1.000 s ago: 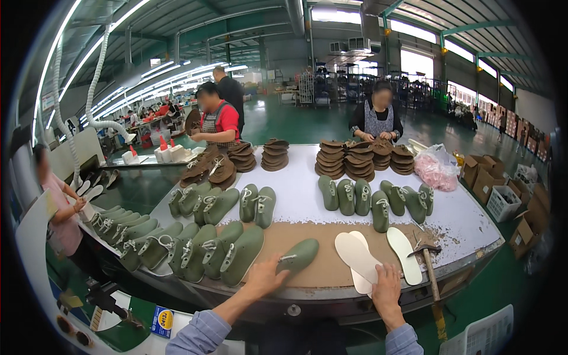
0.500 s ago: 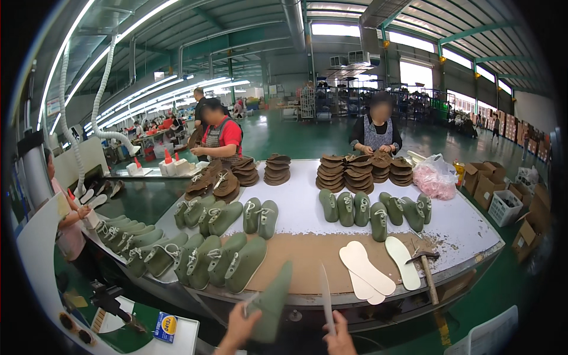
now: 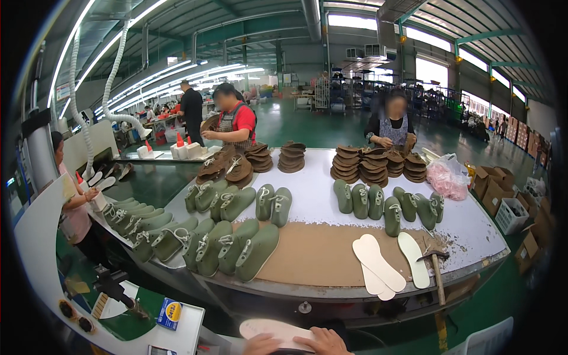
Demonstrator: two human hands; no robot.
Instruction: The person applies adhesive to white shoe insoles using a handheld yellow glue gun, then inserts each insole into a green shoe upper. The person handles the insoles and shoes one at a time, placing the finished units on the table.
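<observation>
Low at the front edge of the view, both my hands are on a pale pinkish insole (image 3: 275, 329) that lies lengthwise across. The fingers of my left hand (image 3: 262, 344) rest over its near left part. On the right end, my right hand (image 3: 324, 342) grips it with bent fingers. Something dark shows under the near side of the insole; what else lies beneath is hidden. Beyond my hands, several green shoe lasts with white laces (image 3: 258, 251) stand on the table. Loose cream insoles (image 3: 378, 266) lie farther right, with a hammer (image 3: 436, 269) beside them.
The worktable (image 3: 319, 290) has a brown board along its near edge. Stacks of brown shoe uppers (image 3: 291, 157) and a plastic bag of pink material (image 3: 448, 180) sit at the back. Co-workers (image 3: 234, 118) work across and at the left. A blue box (image 3: 170, 313) stands lower left.
My left hand held a green last upright and my right hand an insole on edge; both hands have come together lower down, the insole now flat under them. The green last is out of sight.
</observation>
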